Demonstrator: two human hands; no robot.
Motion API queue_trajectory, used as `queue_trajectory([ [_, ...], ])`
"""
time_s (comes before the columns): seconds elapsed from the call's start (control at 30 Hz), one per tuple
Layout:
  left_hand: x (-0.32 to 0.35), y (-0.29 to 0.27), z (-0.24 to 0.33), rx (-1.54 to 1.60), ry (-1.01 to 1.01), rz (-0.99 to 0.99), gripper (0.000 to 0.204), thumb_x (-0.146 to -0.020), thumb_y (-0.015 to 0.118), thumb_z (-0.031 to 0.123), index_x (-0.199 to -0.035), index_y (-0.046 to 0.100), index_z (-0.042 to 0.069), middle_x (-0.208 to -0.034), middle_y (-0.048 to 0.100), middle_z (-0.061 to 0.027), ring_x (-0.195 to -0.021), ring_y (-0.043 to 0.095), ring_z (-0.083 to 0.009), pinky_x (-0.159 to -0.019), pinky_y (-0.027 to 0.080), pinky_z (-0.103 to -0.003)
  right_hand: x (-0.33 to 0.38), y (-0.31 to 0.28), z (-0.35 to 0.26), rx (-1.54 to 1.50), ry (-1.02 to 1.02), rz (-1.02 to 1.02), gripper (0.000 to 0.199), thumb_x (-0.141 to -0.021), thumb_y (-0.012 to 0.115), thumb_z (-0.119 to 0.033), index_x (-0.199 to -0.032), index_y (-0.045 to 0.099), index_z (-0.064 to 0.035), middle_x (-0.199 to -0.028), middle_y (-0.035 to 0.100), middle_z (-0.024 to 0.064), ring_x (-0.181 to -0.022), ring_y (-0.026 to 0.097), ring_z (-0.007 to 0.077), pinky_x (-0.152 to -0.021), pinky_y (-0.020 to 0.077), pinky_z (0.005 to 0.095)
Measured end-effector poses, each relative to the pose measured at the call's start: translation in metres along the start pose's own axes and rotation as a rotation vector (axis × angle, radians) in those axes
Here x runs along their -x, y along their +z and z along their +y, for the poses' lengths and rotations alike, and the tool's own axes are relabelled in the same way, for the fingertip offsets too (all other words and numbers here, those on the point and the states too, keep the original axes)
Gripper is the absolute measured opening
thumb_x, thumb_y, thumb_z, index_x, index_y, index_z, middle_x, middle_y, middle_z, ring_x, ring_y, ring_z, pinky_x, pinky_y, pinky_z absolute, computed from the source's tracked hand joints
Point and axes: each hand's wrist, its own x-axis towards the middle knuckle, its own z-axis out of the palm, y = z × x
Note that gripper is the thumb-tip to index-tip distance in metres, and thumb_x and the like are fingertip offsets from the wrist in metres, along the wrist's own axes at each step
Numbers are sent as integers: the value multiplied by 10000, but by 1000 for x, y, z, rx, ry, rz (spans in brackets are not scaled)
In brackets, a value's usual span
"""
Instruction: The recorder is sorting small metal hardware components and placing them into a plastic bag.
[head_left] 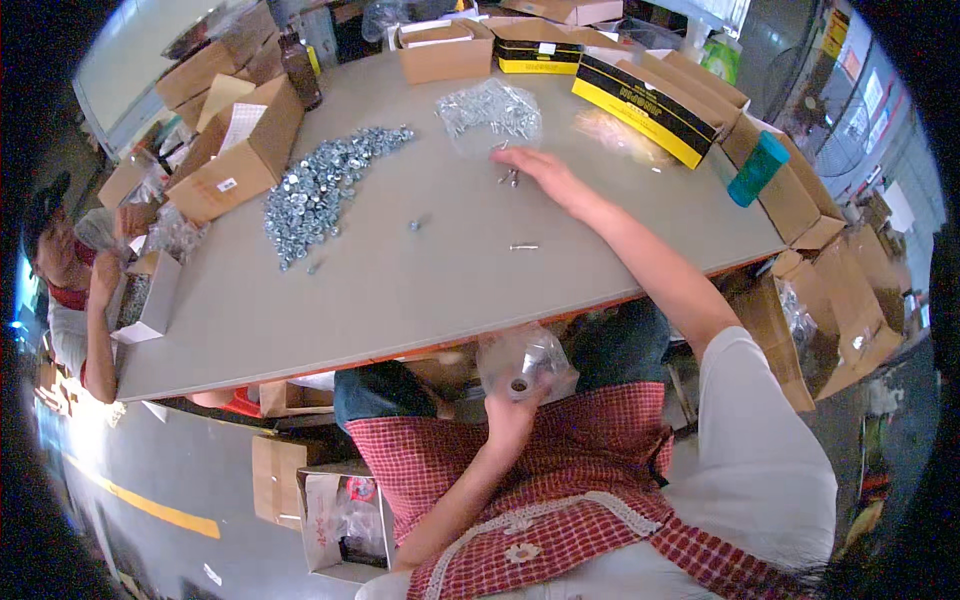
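Observation:
My left hand [512, 418] is low over my lap, closed around a clear plastic bag [543, 350]. A round metal part [519, 385] with a dark hole shows at the bag. My right hand [548, 178] reaches across the table, fingers stretched out and low over the surface. A few loose screws [510, 178] lie by its fingers and under the palm's edge. Just beyond the fingertips is a clear bag of silvery screws [490, 110]. One single screw [523, 246] lies nearer to me. To the left spreads a pile of small silvery nuts [325, 185].
Open cardboard boxes [447, 60] line the far edge, with a black and yellow box [640, 108] at right. A green cylinder [758, 168] leans by the right-hand boxes. At far left, a co-worker's arm [100, 320] is beside a white box [150, 300]. One stray nut [415, 226] sits mid-table.

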Motion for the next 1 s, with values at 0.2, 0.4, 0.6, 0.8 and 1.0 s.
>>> queue_trajectory([
  [0.2, 9, 0, 25, 60, -22, -38, 417, -853, 799, 240, -1163, 666, -5, -1046, 718, -93, -935, 655, -173, -852, 522, -321, 19, -4, -22, -9, -5, -203, 670, -1038, 348, -593, -1268, 670, -52, -1340, 630, 80, -1287, 521, 216, -1142, 334, 363],
  [0.4, 9, 1, 20, 193, -11, -72, 373, -857, 790, 201, -1151, 671, 6, -1037, 732, -89, -933, 669, -179, -854, 524, -327, 104, 50, -52, 277, -301, -401, 402, -1024, 501, -239, -1373, 557, -48, -1474, 507, 143, -1403, 432, 273, -1178, 318, 410],
  [0.6, 11, 4, 32, 182, 8, -55, 322, -864, 776, 195, -1114, 685, 13, -924, 754, -84, -870, 694, -171, -814, 536, -325, 107, 58, -54, 455, -434, -243, 469, -907, 533, -7, -1375, 549, -39, -1423, 535, 192, -1339, 485, 359, -1164, 361, 434],
  [0.8, 20, 2, 37, 238, -31, -47, 292, -893, 761, 236, -1058, 700, 3, -856, 743, -58, -805, 685, -126, -756, 539, -305, 42, 36, -16, 174, -251, -248, 415, -992, 490, -89, -1405, 525, -69, -1452, 512, 193, -1350, 481, 353, -1153, 376, 403],
  [1.0, 17, 8, 29, 230, -36, -27, 337, -884, 779, 229, -1114, 683, 3, -993, 739, -79, -886, 689, -158, -821, 538, -314, -14, -4, 28, 789, -280, 68, 451, -1046, 427, -280, -1424, 495, -43, -1514, 449, 186, -1402, 420, 348, -1184, 314, 415],
])
